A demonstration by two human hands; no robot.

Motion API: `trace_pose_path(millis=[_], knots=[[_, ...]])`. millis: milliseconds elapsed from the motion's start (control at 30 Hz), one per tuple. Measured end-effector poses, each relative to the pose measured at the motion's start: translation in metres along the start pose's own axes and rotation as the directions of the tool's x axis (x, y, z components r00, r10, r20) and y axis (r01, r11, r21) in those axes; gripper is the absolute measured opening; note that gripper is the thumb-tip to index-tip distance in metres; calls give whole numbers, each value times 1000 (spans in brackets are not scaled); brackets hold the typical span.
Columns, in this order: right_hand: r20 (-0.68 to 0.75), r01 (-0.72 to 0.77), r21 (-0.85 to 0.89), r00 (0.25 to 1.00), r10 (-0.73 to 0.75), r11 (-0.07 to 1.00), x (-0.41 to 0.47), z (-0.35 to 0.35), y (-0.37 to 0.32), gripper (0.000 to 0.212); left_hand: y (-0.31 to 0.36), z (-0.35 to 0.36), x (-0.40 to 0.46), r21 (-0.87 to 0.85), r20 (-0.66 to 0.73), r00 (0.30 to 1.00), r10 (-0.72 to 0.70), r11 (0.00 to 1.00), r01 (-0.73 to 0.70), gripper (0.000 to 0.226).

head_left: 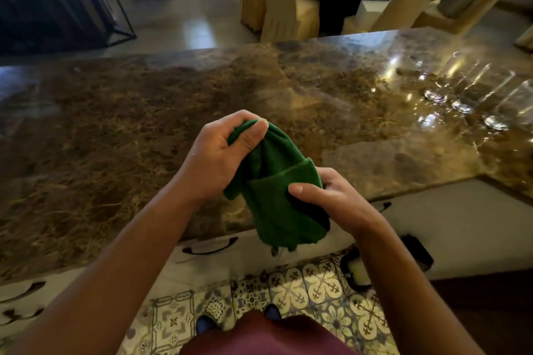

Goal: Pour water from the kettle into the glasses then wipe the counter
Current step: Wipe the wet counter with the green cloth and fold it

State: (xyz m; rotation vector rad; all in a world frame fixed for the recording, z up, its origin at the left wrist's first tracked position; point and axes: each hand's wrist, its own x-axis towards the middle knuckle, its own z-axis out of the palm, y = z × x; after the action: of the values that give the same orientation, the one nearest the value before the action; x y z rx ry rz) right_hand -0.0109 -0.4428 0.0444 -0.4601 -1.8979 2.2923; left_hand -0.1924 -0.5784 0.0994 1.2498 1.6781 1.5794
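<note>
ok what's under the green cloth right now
The green cloth is held up by both hands, left hand and right hand. Below it show the counter edge, cabinet front and tiled floor; the rest is covered.

Both forearms are bare right up to the lower corners of the frame, with no sleeve showing on either. The left hand and right hand wear no gloves. At bottom centre there's a maroon garment, and above it two dark blue shoe tips.
</note>
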Motion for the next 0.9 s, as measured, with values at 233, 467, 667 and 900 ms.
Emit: trace_pose_path(millis=[233,467,667,900], knots=[[18,-17,42,1000,16,999,-34,-42,3,61,17,34,33,-118,1,999,34,992,-33,17],[-190,51,-149,978,-79,987,-54,-79,-11,63,11,53,71,-90,35,999,23,996,-20,18],[-290,18,-144,955,-59,989,-57,-93,-32,54,8,51,107,-94,75,997,20,995,-13,22],[-416,6,-270,901,-122,963,-50,-109,-70,39,28,49,149,-125,114,986,120,986,-106,23]])
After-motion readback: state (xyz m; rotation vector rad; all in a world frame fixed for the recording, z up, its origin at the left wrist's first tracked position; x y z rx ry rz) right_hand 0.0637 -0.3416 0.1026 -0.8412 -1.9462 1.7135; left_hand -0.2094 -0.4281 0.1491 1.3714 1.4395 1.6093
